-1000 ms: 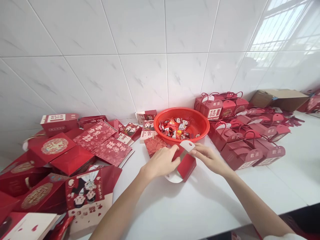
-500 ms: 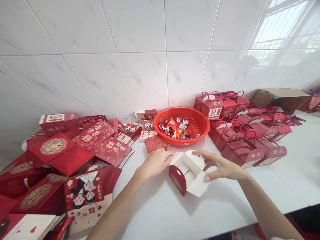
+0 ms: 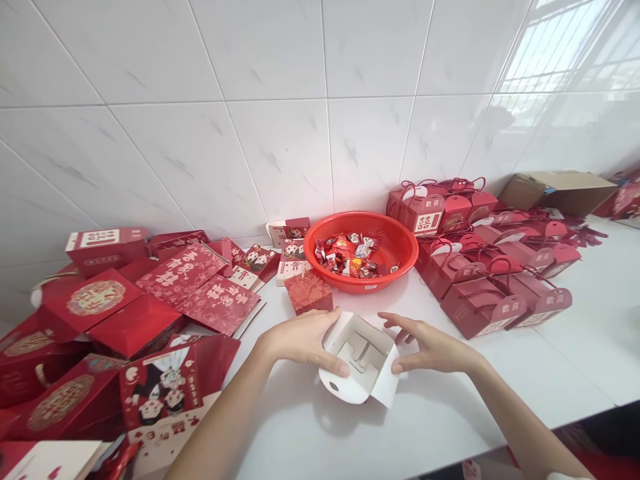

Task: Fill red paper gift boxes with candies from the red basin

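Note:
A small candy box (image 3: 367, 353) stands unfolded on the white tabletop, its white inside and interlocked bottom flaps showing. My left hand (image 3: 303, 343) grips its left side, thumb pressed over the near wall by a rounded flap with a hole. On the other side, my right hand (image 3: 433, 347) has its fingers apart, its thumb tip against the right flap and its fingertips near the far corner. Just behind stands a closed red patterned box (image 3: 309, 292). Beyond that, a red plastic basket (image 3: 360, 285) holds wrapped candies (image 3: 353, 257).
Red boxes and flat cartons (image 3: 210, 287) lie piled on the left. Finished red boxes with cord handles (image 3: 483, 303) stand in rows on the right. A brown cardboard box (image 3: 575, 190) sits behind them, against the tiled wall (image 3: 280, 147).
The box has turned and tilted, its rounded flap folded outward toward me. My left thumb has moved onto the near wall. My right hand has loosened from the right flap.

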Demonstrator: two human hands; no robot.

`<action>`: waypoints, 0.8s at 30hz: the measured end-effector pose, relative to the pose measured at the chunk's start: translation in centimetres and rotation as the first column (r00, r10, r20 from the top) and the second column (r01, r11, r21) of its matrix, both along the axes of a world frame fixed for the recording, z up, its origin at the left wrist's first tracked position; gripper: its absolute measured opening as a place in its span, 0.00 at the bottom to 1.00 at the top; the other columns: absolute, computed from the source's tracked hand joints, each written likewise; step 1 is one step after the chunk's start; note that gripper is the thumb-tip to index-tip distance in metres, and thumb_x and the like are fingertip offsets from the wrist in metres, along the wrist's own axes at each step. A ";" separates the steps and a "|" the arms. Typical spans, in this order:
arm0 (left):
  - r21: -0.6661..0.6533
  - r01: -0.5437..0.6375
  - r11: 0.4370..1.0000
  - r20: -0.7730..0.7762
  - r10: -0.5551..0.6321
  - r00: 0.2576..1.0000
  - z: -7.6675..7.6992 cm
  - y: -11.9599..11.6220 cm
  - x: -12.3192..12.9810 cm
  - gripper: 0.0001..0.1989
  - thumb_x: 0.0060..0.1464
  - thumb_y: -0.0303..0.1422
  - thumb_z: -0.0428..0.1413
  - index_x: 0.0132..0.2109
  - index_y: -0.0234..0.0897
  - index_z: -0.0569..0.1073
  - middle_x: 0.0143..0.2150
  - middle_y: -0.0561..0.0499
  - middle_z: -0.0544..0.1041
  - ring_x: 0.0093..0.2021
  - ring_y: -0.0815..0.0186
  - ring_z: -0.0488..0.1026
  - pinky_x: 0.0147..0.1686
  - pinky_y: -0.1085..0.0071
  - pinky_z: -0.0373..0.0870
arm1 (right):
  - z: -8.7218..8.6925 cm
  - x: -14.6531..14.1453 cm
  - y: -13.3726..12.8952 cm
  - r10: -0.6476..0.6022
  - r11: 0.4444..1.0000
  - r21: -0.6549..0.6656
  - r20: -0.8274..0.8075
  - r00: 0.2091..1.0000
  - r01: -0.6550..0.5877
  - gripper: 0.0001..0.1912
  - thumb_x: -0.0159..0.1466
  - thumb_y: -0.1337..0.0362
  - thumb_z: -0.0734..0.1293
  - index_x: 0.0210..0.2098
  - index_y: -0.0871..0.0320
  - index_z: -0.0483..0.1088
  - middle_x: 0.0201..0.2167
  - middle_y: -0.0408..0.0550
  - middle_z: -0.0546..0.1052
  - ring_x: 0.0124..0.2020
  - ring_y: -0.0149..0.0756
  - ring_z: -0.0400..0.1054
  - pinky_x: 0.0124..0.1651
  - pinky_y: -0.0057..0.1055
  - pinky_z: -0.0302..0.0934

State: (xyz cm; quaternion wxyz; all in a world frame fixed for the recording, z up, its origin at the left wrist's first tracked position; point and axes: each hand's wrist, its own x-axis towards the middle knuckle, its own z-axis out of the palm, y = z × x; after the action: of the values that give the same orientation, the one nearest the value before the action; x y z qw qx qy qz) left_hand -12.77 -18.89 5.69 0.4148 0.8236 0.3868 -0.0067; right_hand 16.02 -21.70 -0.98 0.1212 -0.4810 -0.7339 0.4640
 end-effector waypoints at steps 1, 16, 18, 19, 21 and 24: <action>0.030 -0.041 0.999 0.014 0.041 0.999 -0.1 0.1 0.1 0.30 0.44 0.48 0.65 0.53 0.42 0.72 0.51 0.47 0.78 0.52 0.50 0.74 0.45 0.67 0.69 | 0.0 -0.1 0.1 -0.002 1.000 -0.001 -0.003 1.000 0.002 0.54 0.52 0.43 0.75 0.70 0.55 0.54 0.58 0.57 0.71 0.51 0.49 0.70 0.54 0.42 0.66; 0.301 -0.286 0.910 0.166 0.245 0.955 -2.5 2.0 2.8 0.25 0.57 0.43 0.57 0.60 0.42 0.72 0.58 0.42 0.74 0.59 0.48 0.69 0.55 0.57 0.67 | 3.3 -0.8 -0.9 0.100 0.929 0.358 0.006 0.995 -0.096 0.33 0.63 0.54 0.70 0.66 0.43 0.62 0.73 0.46 0.49 0.72 0.54 0.46 0.69 0.49 0.50; 0.284 -0.285 0.915 0.169 0.245 0.955 -2.2 1.8 2.5 0.25 0.56 0.46 0.58 0.58 0.42 0.74 0.58 0.42 0.73 0.59 0.48 0.69 0.55 0.58 0.67 | 2.9 -0.8 -0.8 0.015 0.962 0.272 0.054 0.998 -0.029 0.45 0.60 0.49 0.72 0.71 0.46 0.52 0.73 0.51 0.50 0.71 0.56 0.47 0.68 0.50 0.51; 0.277 -0.283 0.918 0.171 0.243 0.955 -2.0 1.7 2.2 0.27 0.55 0.49 0.58 0.58 0.43 0.74 0.59 0.42 0.72 0.60 0.48 0.68 0.55 0.59 0.67 | 2.7 -0.6 -0.7 -0.028 0.973 0.231 0.065 0.997 0.012 0.50 0.58 0.47 0.73 0.73 0.48 0.47 0.73 0.53 0.50 0.71 0.57 0.49 0.68 0.50 0.52; 0.262 -0.271 0.926 0.156 0.236 0.959 -1.5 1.3 1.6 0.30 0.52 0.52 0.60 0.59 0.44 0.73 0.59 0.42 0.71 0.60 0.48 0.68 0.54 0.61 0.68 | 2.1 -0.3 -0.5 -0.079 0.982 0.174 0.049 0.996 0.069 0.55 0.56 0.44 0.73 0.74 0.49 0.43 0.72 0.55 0.53 0.68 0.57 0.55 0.66 0.49 0.55; 0.223 -0.242 0.944 0.083 0.229 0.970 -1.0 0.9 0.8 0.29 0.51 0.53 0.60 0.55 0.43 0.76 0.53 0.43 0.74 0.52 0.51 0.73 0.46 0.63 0.71 | 1.4 0.0 0.0 -0.088 0.986 0.136 -0.036 0.995 0.092 0.56 0.56 0.44 0.73 0.74 0.49 0.43 0.67 0.54 0.63 0.61 0.54 0.64 0.62 0.47 0.59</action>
State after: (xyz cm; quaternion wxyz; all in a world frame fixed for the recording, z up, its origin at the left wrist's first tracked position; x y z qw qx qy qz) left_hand -11.94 -18.01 4.67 0.3243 0.8142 0.4687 0.1109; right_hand 15.99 -21.73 0.40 0.1859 -0.4972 -0.7398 0.4134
